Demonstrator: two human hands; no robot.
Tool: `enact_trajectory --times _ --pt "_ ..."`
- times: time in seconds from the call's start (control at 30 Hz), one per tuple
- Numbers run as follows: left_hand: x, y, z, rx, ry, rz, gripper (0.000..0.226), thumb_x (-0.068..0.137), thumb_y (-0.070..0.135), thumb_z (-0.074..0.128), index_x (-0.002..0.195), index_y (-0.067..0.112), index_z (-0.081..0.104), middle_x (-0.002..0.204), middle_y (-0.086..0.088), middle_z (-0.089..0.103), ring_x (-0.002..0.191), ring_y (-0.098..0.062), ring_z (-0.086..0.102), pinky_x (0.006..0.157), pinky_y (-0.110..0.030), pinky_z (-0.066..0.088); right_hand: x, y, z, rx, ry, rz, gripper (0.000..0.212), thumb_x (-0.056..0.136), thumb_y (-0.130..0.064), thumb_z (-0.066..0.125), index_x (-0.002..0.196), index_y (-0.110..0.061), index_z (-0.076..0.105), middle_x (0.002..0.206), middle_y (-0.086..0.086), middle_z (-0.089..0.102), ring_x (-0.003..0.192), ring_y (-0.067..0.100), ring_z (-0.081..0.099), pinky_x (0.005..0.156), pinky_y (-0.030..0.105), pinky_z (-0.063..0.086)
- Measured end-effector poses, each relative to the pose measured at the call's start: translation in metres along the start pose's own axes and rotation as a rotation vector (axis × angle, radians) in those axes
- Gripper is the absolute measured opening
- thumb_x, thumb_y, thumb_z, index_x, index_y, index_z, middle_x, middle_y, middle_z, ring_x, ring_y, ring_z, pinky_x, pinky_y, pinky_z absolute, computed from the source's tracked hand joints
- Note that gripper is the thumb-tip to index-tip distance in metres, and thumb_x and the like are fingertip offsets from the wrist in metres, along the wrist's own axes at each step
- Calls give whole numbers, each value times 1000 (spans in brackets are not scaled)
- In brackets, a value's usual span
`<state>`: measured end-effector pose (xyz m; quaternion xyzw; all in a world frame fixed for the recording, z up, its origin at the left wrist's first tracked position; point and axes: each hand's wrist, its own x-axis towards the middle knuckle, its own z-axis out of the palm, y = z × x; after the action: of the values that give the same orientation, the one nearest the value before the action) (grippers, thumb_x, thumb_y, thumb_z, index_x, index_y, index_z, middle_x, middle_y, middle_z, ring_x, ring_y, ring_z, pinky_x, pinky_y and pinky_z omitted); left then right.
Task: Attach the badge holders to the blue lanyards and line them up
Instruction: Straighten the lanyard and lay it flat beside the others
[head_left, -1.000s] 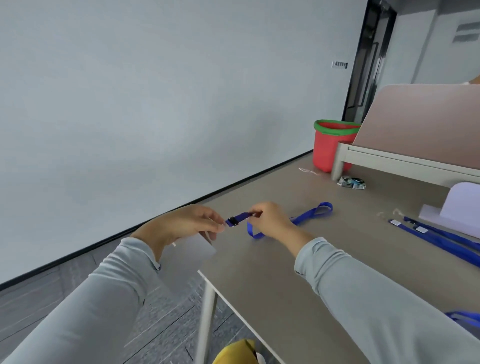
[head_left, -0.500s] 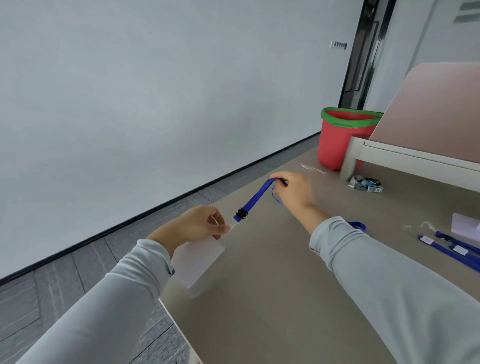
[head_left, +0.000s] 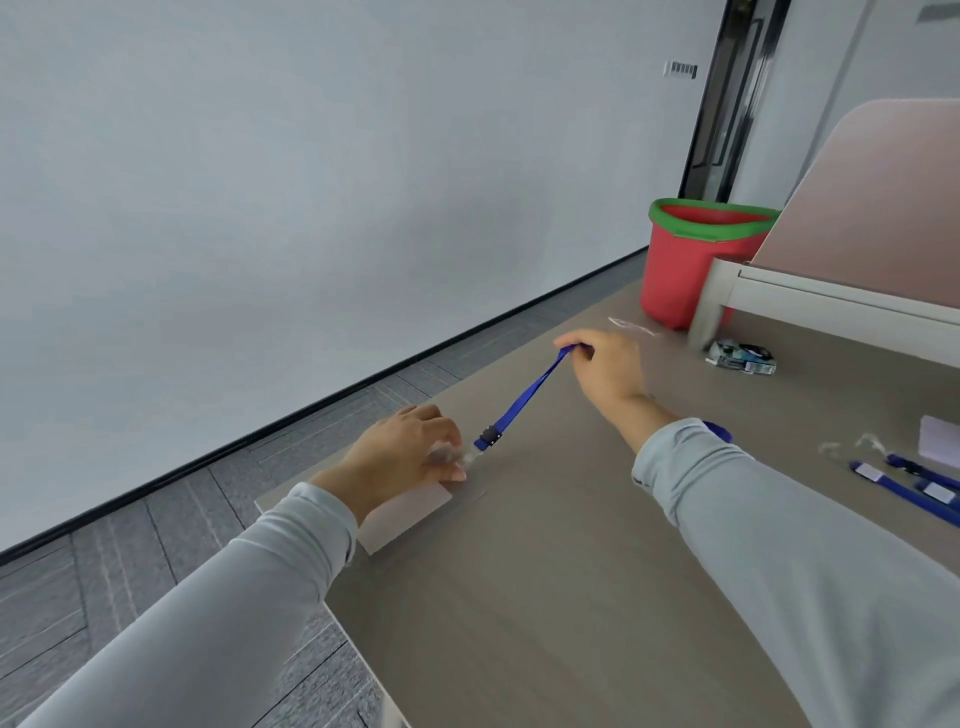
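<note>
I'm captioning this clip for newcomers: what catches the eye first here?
A blue lanyard runs straight between both hands near the left edge of the table: right hand pinching its far end, left hand holding the badge holder. Farther back stands a green-rimmed red bucket.

Grey-brown table (head_left: 519, 597); on it badge holder (head_left: 410, 512); small packet (head_left: 743, 357); blue lanyards (head_left: 904, 492).

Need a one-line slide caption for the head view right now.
Left hand holds the badge holder at the table corner; right hand holds the blue lanyard taut.
</note>
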<state>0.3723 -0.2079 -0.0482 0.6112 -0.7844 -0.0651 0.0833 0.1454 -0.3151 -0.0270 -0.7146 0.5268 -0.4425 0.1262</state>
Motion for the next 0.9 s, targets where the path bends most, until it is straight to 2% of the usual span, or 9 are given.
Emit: enact_trajectory --times 0.13,0.2,0.3,0.33,0.4,0.5,0.63,0.77,0.9 --pt "-4 4 -2 -16 -19 -25 36 79 49 62 102 21 59 103 6 54 92 -13 53 76 -26 43 0 0 -5 49 -26 -21 29 88 4 46 97 -8 71 114 7 67 111 20 59 87 11 35" --pt "-6 4 -1 -27 -19 -39 34 79 48 63 99 21 59 98 7 53 87 -13 53 77 -27 45 -2 4 -5 81 -96 45 32 90 1 44 103 -13 69 116 3 66 107 20 60 84 16 41" --pt "-8 3 -5 -42 -46 -33 31 79 46 65 96 20 60 94 9 53 84 -11 53 77 -26 46 -9 23 -3 -7 -308 167 39 92 -4 39 117 -23 62 118 5 63 96 23 62 80 27 48" --pt "-8 2 -8 -57 -64 -26 29 78 44 67 94 20 61 92 9 54 82 -10 53 78 -26 47 -13 30 -2 -32 -374 196 40 92 -5 39 119 -26 60 122 5 60 97 21 61 83 28 48" --pt "-6 4 -16 -85 -99 -17 25 78 40 69 92 20 62 88 11 56 80 -8 54 79 -26 48 -18 40 -1 -17 -440 205 40 93 -5 38 123 -24 57 136 4 50 113 15 55 93 23 41" --pt "7 18 -22 -113 -27 -4 17 84 33 65 93 18 65 88 10 57 81 -9 56 79 -24 47 -16 44 -5 -68 -423 132 37 92 -6 43 124 -19 57 141 1 45 123 17 50 98 22 35" --pt "37 48 -12 -8 44 96 22 93 19 47 105 18 66 104 4 58 96 -16 57 85 -35 47 -13 54 -9 -320 -355 14 37 91 -13 48 128 -15 53 137 4 48 127 27 40 104 37 36" --pt "71 65 0 45 4 132 28 95 23 42 116 19 61 115 2 54 106 -18 52 89 -39 45 -5 71 -24 -529 -290 107 43 91 -21 53 133 -14 46 132 8 43 121 28 40 95 39 40" --pt "104 75 2 61 -18 78 31 94 30 45 121 20 57 119 0 52 107 -19 52 88 -36 45 8 86 -32 -529 -307 175 41 90 -28 55 128 -14 50 125 10 44 113 29 48 89 38 43"
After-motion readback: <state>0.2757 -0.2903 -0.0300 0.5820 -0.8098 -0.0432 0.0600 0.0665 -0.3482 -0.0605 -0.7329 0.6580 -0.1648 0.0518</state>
